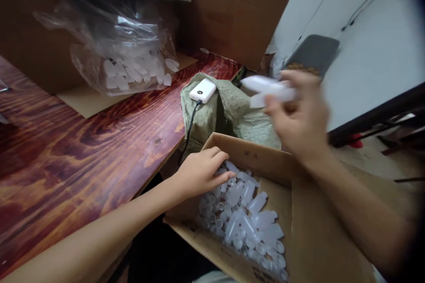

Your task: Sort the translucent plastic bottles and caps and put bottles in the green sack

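Observation:
In my right hand [302,117], raised above the far right of the open cardboard box [275,166], are a few translucent white plastic pieces [260,84] with tapered ends. Thumb and fingers close round them, and motion smears the hand. My left hand [202,172] reaches over the box's left wall, its thumb apart from its slightly curled fingers. Nothing shows between them, though the fingertips are partly hidden. Beneath it lies a heap of similar white plastic pieces [249,221], several of them tube-like with round open ends.
On the reddish wood-grain table [99,150], a large carton [219,9] holds a clear bag [133,48] of white pieces. A white power bank [203,90] with a black cable [191,128] rests on a green woven sack [245,106]. A dark rail [375,115] stands at right.

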### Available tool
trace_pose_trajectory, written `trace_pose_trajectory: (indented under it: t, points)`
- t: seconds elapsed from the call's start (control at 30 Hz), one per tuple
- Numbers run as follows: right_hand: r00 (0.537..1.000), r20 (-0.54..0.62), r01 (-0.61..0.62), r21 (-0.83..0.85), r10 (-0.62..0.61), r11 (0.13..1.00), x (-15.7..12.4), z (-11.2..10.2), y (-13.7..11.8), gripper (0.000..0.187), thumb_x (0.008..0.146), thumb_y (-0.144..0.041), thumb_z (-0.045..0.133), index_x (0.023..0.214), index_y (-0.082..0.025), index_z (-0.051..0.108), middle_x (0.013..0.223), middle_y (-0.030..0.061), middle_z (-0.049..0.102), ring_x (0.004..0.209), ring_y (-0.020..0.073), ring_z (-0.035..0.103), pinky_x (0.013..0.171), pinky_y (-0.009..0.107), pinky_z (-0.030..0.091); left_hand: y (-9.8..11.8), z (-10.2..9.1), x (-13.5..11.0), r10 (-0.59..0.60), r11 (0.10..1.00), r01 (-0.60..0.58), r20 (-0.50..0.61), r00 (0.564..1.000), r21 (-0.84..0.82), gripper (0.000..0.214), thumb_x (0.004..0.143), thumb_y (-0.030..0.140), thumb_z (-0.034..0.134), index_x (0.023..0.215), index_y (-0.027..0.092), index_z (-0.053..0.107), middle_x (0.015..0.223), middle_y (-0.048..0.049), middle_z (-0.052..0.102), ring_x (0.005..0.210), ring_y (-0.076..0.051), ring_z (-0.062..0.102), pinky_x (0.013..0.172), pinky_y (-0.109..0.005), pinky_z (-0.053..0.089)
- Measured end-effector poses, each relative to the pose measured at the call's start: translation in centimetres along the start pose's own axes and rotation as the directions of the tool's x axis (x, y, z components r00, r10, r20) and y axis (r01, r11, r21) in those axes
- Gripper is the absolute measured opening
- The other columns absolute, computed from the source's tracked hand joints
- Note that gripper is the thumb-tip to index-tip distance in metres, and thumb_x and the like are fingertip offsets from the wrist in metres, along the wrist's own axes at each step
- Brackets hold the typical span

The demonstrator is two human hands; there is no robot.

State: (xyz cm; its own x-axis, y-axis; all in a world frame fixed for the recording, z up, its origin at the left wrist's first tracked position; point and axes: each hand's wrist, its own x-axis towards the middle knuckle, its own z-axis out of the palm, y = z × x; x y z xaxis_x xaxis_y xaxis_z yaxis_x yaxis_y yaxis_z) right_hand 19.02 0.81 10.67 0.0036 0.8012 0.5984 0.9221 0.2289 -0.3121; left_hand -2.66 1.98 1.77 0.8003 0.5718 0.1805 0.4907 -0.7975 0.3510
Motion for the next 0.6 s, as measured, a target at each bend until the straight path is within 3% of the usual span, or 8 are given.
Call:
trace_pose_trajectory:
  t: [0.13, 0.3, 0.43, 0.6]
  points:
    - [0.969, 0.218, -0.112, -0.038, 0.117, 0.993, 1.0, 2.5, 1.3, 0.044, 0.086, -0.028, 0.061, 0.128, -0.015, 0.058, 0.116, 0.0117, 0.067, 0.105, 0.027, 0.063, 0.092, 0.04, 0.047, -0.1, -0.1, 0.2, 0.07, 0.99, -0.082, 0.108, 0.992, 0.112, 0.035, 0.096, 0.047, 0.044, 0.109, 0.017, 0.056, 0.104, -0.0064, 0.062, 0.094, -0.023, 0.061, 0.074, -0.033, 0.049]
    - [0.949, 0.26, -0.185, 0.012, 0.176, 0.983, 1.5, 2.3, 0.5, 0.026, 0.089, -0.028, 0.056, 0.11, -0.016, 0.067, 0.098, 0.0055, 0.072, 0.083, 0.0201, 0.066, 0.08, 0.032, 0.047, -0.3, 0.9, 0.0, 0.132, 0.951, -0.191, 0.239, 0.962, 0.245, 0.029, 0.087, 0.041, 0.061, 0.101, 0.016, 0.062, 0.098, -0.0087, 0.063, 0.092, -0.027, 0.059, 0.077, -0.038, 0.046]
    - [0.949, 0.307, -0.089, 0.038, 0.073, 0.995, 1.3, 2.6, -1.3, 0.02, 0.091, -0.025, 0.053, 0.1, -0.015, 0.068, 0.097, 0.0056, 0.069, 0.086, 0.0178, 0.061, 0.079, 0.028, 0.043, 0.1, 4.0, -1.0, 0.163, 0.916, -0.273, 0.348, 0.923, 0.294, 0.041, 0.083, 0.03, 0.066, 0.121, 0.015, 0.059, 0.104, -0.0111, 0.065, 0.092, -0.028, 0.06, 0.075, -0.04, 0.046]
    - [0.918, 0.396, -0.001, 0.04, -0.015, 0.999, 0.5, 4.2, -3.2, 0.021, 0.092, -0.029, 0.051, 0.098, -0.016, 0.067, 0.095, 0.0064, 0.064, 0.086, 0.0172, 0.058, 0.08, 0.027, 0.04, 0.3, 7.5, -2.2, 0.176, 0.892, -0.337, 0.455, 0.873, 0.301, 0.056, 0.083, 0.019, 0.062, 0.136, 0.021, 0.048, 0.14, -0.0122, 0.05, 0.102, -0.025, 0.06, 0.08, -0.037, 0.049]
